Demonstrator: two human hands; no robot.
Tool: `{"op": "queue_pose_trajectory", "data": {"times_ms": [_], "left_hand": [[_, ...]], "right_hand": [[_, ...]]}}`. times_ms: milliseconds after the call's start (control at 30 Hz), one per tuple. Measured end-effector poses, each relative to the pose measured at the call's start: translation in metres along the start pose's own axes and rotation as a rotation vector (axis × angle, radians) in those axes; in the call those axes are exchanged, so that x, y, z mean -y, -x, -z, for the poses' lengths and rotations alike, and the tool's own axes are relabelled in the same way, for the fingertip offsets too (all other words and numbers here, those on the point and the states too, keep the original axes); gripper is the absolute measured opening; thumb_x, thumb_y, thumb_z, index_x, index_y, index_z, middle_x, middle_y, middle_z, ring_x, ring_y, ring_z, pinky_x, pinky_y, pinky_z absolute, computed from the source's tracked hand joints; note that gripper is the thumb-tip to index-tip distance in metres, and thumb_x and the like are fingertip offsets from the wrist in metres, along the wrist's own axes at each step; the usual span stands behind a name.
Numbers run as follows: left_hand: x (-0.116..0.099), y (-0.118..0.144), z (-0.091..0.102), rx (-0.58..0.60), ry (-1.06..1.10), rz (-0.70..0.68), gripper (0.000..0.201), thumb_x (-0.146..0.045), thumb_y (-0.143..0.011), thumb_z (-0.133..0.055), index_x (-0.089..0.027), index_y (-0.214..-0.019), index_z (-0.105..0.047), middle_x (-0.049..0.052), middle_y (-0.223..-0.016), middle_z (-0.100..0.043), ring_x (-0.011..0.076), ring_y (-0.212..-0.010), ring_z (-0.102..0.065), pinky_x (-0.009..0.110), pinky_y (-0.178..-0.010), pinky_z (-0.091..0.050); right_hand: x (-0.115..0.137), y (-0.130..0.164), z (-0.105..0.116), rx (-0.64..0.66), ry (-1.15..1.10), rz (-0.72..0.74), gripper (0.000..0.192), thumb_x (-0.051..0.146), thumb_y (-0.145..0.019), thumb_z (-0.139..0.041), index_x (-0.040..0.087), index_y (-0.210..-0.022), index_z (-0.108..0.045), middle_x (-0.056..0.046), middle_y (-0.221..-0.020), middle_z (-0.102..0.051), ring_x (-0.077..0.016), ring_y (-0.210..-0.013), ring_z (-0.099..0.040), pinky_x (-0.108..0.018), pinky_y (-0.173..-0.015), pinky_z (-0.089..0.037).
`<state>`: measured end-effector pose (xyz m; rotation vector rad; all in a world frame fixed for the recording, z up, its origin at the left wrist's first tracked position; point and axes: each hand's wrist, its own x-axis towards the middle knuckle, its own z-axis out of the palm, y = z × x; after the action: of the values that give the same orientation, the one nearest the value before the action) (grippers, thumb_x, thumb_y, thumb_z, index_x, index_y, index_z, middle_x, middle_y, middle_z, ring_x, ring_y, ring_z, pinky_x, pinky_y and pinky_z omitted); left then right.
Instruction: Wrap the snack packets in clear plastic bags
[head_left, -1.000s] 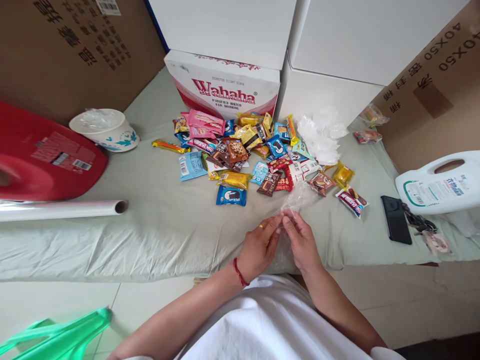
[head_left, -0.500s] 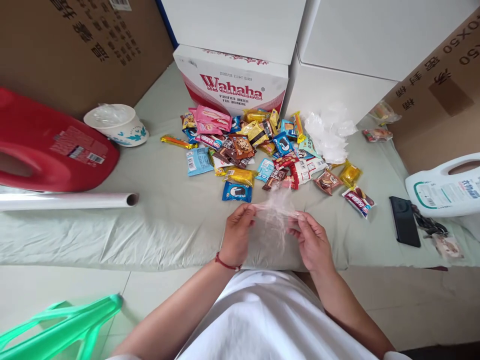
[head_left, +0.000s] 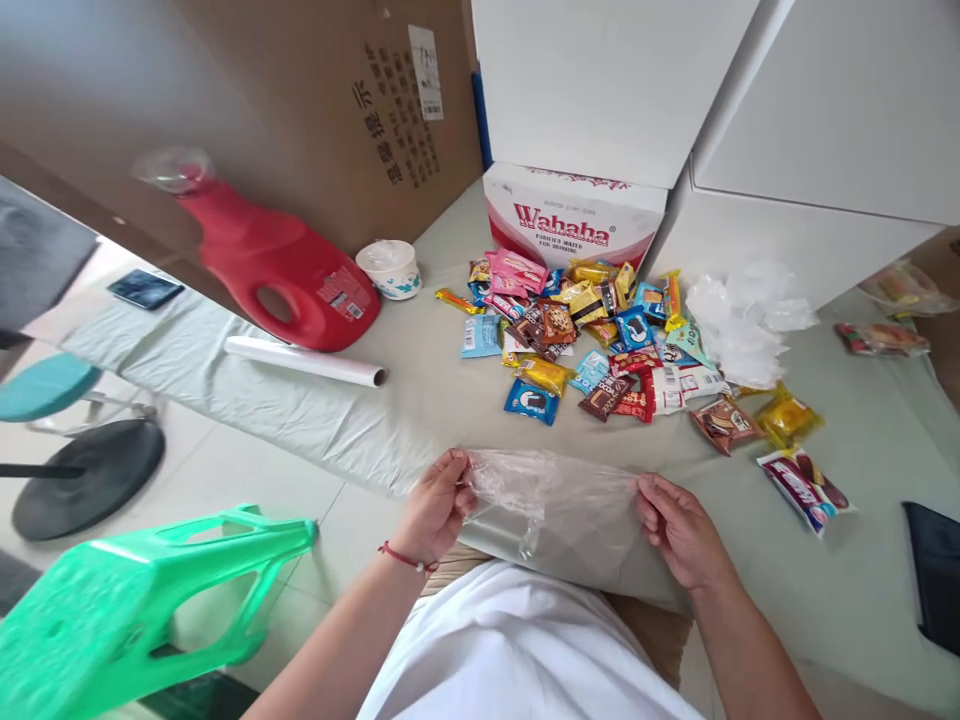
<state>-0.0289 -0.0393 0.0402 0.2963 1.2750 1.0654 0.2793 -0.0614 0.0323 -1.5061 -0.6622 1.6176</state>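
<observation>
The fingertips of the left hand (head_left: 435, 505) pinch one upper corner of a clear plastic bag (head_left: 559, 505), and those of the right hand (head_left: 679, 525) pinch the other, both closed on the film with nothing else in them. Held this way, the bag is stretched taut between them, apparently to flatten it or find its mouth. It sits at the lower centre of the frame, just above the person's lap, its long axis running left to right, the body sagging downward toward the white shirt. Beyond it, at centre frame, lies a heap of wrapped snacks (head_left: 600, 330) on the pale cloth-covered table (head_left: 420, 400), with more crumpled clear bags (head_left: 739, 320) to the right.
</observation>
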Motion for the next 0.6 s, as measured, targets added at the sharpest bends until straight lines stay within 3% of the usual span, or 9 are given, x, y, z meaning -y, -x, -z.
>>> {"op": "queue_pose_trajectory", "data": {"times_ms": [100,167,267,333,400,467,533,600], "left_hand": [[0.010,-0.003,0.004,0.020,-0.165,-0.053,0.050,-0.056,-0.069,-0.084,-0.019,-0.081,-0.053,-0.012,-0.054,-0.040,0.0007,-0.037,-0.029,0.014,-0.036,-0.021],[0.015,-0.007,0.006,-0.002,-0.331,-0.102,0.050,-0.061,-0.072,-0.078,-0.019,-0.080,-0.053,-0.013,-0.052,-0.035,0.0022,-0.037,-0.029,0.015,-0.037,-0.020],[0.021,-0.013,0.009,-0.063,-0.543,-0.208,0.044,-0.060,-0.079,-0.070,-0.019,-0.088,-0.056,-0.011,-0.055,-0.038,0.0057,-0.040,-0.034,0.019,-0.039,-0.024],[0.022,-0.015,0.011,-0.143,-0.685,-0.356,0.041,-0.052,-0.081,-0.069,-0.020,-0.102,-0.058,-0.006,-0.067,-0.050,0.0093,-0.050,-0.045,0.022,-0.046,-0.036],[0.021,-0.016,0.010,-0.216,-0.823,-0.523,0.047,-0.045,-0.080,-0.070,-0.019,-0.117,-0.057,0.001,-0.087,-0.060,0.0153,-0.070,-0.058,0.027,-0.059,-0.048],[0.019,-0.016,0.004,-0.201,-0.934,-0.633,0.052,-0.040,-0.080,-0.069,-0.020,-0.127,-0.057,0.010,-0.110,-0.061,0.0223,-0.094,-0.063,0.034,-0.073,-0.054],[0.016,-0.017,-0.003,-0.079,-1.027,-0.710,0.048,-0.034,-0.080,-0.068,-0.021,-0.125,-0.062,0.014,-0.127,-0.059,0.0285,-0.114,-0.060,0.042,-0.088,-0.054],[0.015,-0.020,-0.011,0.119,-1.107,-0.755,0.030,-0.029,-0.080,-0.066,-0.022,-0.109,-0.071,0.013,-0.126,-0.064,0.0307,-0.120,-0.058,0.047,-0.100,-0.049]], "right_hand": [[0.008,-0.013,0.018,0.033,0.339,0.086,0.050,0.070,-0.081,-0.067,0.020,-0.082,-0.067,0.005,-0.053,-0.041,-0.0118,-0.048,-0.034,-0.024,-0.042,-0.029],[0.017,-0.020,0.030,0.038,0.636,0.225,0.045,0.063,-0.087,-0.061,0.020,-0.093,-0.071,0.002,-0.059,-0.050,-0.0153,-0.052,-0.044,-0.028,-0.048,-0.040],[0.028,-0.022,0.040,0.031,0.982,0.526,0.047,0.046,-0.088,-0.066,0.025,-0.130,-0.067,-0.008,-0.099,-0.069,-0.0239,-0.081,-0.063,-0.039,-0.074,-0.056],[0.032,-0.020,0.039,0.083,1.104,0.731,0.058,0.037,-0.089,-0.067,0.031,-0.146,-0.056,-0.011,-0.136,-0.061,-0.0297,-0.115,-0.061,-0.047,-0.096,-0.055],[0.032,-0.019,0.032,0.178,1.177,0.889,0.051,0.031,-0.093,-0.064,0.035,-0.144,-0.059,-0.008,-0.154,-0.049,-0.0318,-0.136,-0.047,-0.052,-0.109,-0.047],[0.030,-0.019,0.022,0.249,1.182,0.969,0.034,0.028,-0.097,-0.061,0.036,-0.127,-0.072,-0.006,-0.152,-0.052,-0.0317,-0.139,-0.044,-0.054,-0.111,-0.045],[0.029,-0.021,0.012,0.277,1.109,0.967,0.022,0.030,-0.098,-0.060,0.033,-0.108,-0.079,-0.007,-0.142,-0.062,-0.0318,-0.134,-0.048,-0.054,-0.109,-0.047],[0.030,-0.022,0.006,0.265,0.963,0.902,0.019,0.035,-0.098,-0.061,0.031,-0.099,-0.080,-0.008,-0.128,-0.069,-0.0313,-0.125,-0.055,-0.053,-0.105,-0.049]]}}
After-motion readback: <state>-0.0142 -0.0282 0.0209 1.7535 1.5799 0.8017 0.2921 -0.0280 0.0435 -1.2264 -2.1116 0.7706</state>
